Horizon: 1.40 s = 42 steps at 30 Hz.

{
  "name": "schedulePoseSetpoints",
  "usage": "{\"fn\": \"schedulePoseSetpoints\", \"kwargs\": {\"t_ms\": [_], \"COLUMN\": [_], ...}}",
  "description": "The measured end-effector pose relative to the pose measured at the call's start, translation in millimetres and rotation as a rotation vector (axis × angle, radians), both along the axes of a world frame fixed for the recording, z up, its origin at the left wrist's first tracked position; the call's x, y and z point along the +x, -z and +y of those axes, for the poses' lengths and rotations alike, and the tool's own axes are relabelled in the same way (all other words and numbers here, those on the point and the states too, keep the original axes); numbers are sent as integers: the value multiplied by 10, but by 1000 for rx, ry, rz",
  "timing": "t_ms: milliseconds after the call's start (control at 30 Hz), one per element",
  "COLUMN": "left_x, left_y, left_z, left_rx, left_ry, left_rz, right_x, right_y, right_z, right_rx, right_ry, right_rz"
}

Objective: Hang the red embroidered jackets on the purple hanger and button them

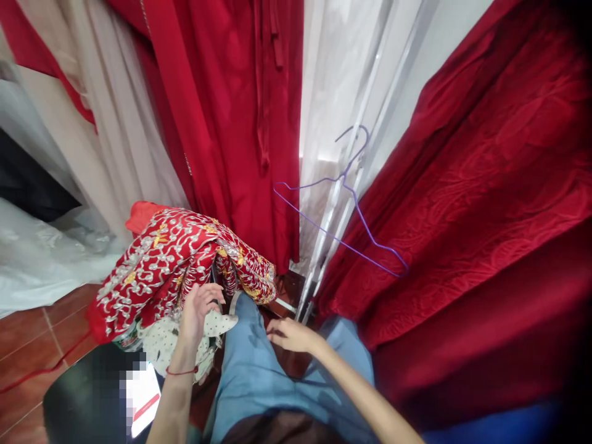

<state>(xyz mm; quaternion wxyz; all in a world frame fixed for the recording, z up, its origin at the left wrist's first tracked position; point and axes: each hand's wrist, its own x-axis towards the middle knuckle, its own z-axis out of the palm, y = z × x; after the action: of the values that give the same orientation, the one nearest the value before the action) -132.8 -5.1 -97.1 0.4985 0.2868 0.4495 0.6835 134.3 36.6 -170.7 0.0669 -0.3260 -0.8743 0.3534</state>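
Note:
My left hand [202, 305] is raised over my lap's left side, its fingers loosely curled and apart, with nothing visible in it. Just beyond it lies a heap of red embroidered cloth [178, 259] with silver scrolls and yellow-gold motifs. White dotted fabric [160, 345] shows below that, partly behind my left forearm. Over my thigh in blue jeans, my right hand [291, 335] is relaxed, fingers stretched forward and seemingly holding nothing. Ahead of it, a purple wire hanger [345, 179] bears no garment; what its hook rests on cannot be told.
Long red garments [231, 123] hang ahead, and a dark red patterned one [485, 203] fills the right. Pale beige cloth [115, 111] hangs at left. White metal poles [340, 209] rise in the middle. A lit phone [147, 401] lies on a black surface [78, 394] at lower left.

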Motion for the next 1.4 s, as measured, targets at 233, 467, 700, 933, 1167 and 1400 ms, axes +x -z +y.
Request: {"fn": "schedulePoseSetpoints", "kwargs": {"t_ms": [233, 467, 700, 933, 1167, 1400], "left_x": [-486, -494, -770, -421, 904, 1668], "left_y": [-95, -88, -416, -1719, -2095, -1168], "left_z": [-129, -92, 132, 509, 969, 897], "left_rx": [-222, -85, 55, 745, 776, 741], "left_ry": [97, -214, -620, -715, -413, 12], "left_rz": [-176, -623, -567, -29, 224, 425], "right_x": [-429, -1086, -1211, -580, -23, 195], "right_y": [-1193, -1580, -1798, -1871, -1996, -1953], "right_z": [353, 777, 846, 820, 336, 268], "right_rx": [382, 655, 704, 686, 629, 773], "right_ry": [28, 128, 137, 424, 645, 512], "right_rz": [376, 387, 32, 236, 566, 693]}}
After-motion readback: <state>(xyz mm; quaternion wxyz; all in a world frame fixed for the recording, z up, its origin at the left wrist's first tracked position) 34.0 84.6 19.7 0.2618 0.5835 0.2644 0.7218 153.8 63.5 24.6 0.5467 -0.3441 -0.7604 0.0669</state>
